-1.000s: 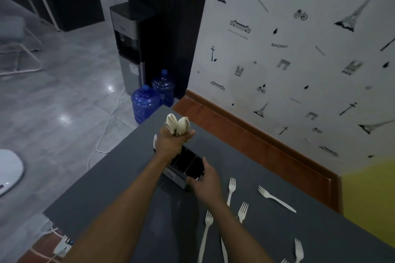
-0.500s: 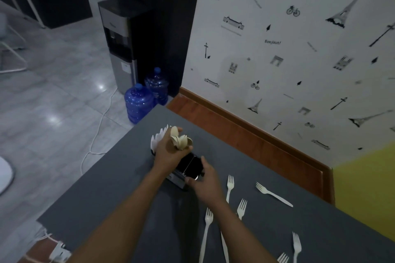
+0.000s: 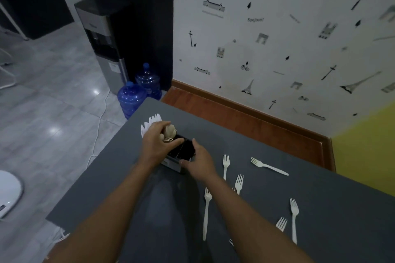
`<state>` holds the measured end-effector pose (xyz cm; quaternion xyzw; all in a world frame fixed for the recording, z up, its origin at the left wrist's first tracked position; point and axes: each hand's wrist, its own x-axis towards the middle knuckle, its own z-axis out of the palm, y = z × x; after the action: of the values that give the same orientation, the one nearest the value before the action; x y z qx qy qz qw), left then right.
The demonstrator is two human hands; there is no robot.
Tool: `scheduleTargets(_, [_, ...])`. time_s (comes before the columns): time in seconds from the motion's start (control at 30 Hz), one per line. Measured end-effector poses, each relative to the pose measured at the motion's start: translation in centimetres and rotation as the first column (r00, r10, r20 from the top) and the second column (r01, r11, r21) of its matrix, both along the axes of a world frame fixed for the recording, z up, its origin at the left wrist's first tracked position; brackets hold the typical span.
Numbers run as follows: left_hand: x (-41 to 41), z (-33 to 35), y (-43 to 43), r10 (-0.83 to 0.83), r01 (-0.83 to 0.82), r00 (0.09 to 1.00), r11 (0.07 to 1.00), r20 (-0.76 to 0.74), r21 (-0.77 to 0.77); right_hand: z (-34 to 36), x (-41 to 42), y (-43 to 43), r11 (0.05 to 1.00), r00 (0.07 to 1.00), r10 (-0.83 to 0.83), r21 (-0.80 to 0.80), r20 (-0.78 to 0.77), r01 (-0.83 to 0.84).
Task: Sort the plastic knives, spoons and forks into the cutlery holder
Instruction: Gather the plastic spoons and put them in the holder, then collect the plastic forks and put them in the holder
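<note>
Taking the cutlery holder [image 3: 181, 153] as the landmark and reading from its left side across: white knives [image 3: 150, 123] already stand in the compartment at its far left end, blades up in a fan. Just right of them the left hand [image 3: 157, 144] is over the holder, its grip curled round a bunch of spoons [image 3: 170, 132] whose bowls show above the fingers while the handles point down into the next compartment; how deep the handles sit is hidden by the hand. The remaining compartments on the near right look dark and appear empty. The right hand [image 3: 199, 161] lies against the holder's near right corner, its grip wrapped partly round the wall and pressing on it, apparently to steady it. Right of the holder, all the forks [image 3: 226, 163] lie flat on the grey surface [image 3: 320, 209], well apart from one another, most with tines toward the far wall and handles running back toward the person; one farther right lies crosswise. The closest fork lies just beside the right hand, with the left hand on the holder's opposite side, so the right hand is the natural one to gather forks. Each fork would need tipping from flat to upright before it goes into a free compartment.
</note>
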<state>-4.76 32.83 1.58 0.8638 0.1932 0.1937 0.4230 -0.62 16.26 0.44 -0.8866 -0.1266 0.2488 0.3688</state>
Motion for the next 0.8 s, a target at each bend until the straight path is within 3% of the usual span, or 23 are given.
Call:
scheduleTargets(0.2, [-0.7,1.0,-0.5,-0.083,0.109,0.991,0.957,-0.108,0.268,1.8,0.1,-1.8,0.998,0.997,0.053,-0.032,0.051,-0.051])
scheduleTargets(0.3, [-0.7,1.7,-1.9,-0.168,0.219,0.975,0.85,-0.147,0.48,3.0,0.6,-4.4,0.993,0.993,0.082,-0.095,0.084,-0.074])
scheduleTargets(0.43, [-0.7,2.2,-6.3,-0.377,0.387,0.913,0.679,-0.156,0.624,4.4,0.7,-9.7,0.987,0.991,0.046,-0.16,0.123,-0.026])
scheduleTargets(0.57, [-1.0,1.3,-12.0,-0.509,0.489,0.842,0.586,-0.176,0.647,4.3,-0.8,-16.8,0.972,0.992,-0.068,-0.216,0.11,0.091])
scheduleTargets(0.8, [-2.8,-3.0,-19.9,-0.66,0.677,0.703,0.51,-0.264,0.53,1.8,-5.3,-27.2,0.931,0.978,-0.207,-0.301,0.035,0.208])
